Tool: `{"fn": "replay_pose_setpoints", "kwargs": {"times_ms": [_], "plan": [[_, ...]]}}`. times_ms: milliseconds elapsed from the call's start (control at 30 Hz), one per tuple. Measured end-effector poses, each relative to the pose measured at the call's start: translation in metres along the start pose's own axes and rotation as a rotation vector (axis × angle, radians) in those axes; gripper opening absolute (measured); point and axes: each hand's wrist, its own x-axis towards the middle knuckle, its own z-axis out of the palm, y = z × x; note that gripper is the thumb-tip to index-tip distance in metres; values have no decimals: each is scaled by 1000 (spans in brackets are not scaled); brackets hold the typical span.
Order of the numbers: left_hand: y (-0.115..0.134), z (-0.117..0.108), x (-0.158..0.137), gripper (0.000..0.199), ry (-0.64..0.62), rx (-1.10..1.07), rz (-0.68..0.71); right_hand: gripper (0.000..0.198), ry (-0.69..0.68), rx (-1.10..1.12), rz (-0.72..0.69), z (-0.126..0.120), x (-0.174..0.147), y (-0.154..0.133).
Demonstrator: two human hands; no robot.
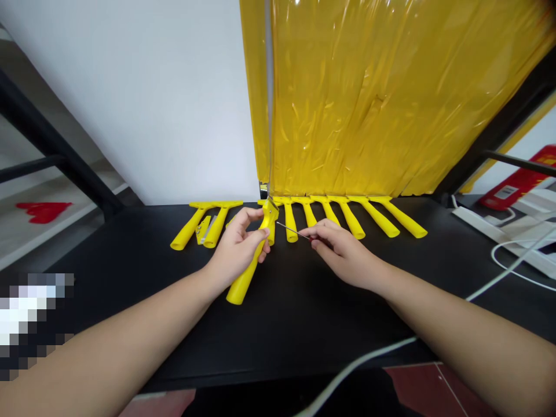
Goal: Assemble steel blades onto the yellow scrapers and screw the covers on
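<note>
The yellow handle (249,273) is gripped by the left hand (237,246), long axis slanting away rightward — just right of its head (270,211), tip leftward, a thin tool (293,231) is pinched by the right hand (336,249).

There is one left hand (238,243), one right hand (344,250), one thin tool (292,230) and one black table (278,341). I count ten yellow handles (245,278): one held, two on the left, seven on the right, one partly hidden.
</note>
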Motion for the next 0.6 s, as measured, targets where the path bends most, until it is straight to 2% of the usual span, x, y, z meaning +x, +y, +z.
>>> {"fn": "replay_pose_setpoints", "kwargs": {"times_ms": [233, 600], "plan": [[-2, 3, -3, 29, -56, -11, -41, 30, 53, -3, -32, -1, 1, 3], [0, 4, -5, 28, -96, 26, -61, 23, 28, 42, 10, -1, 1, 2]]}}
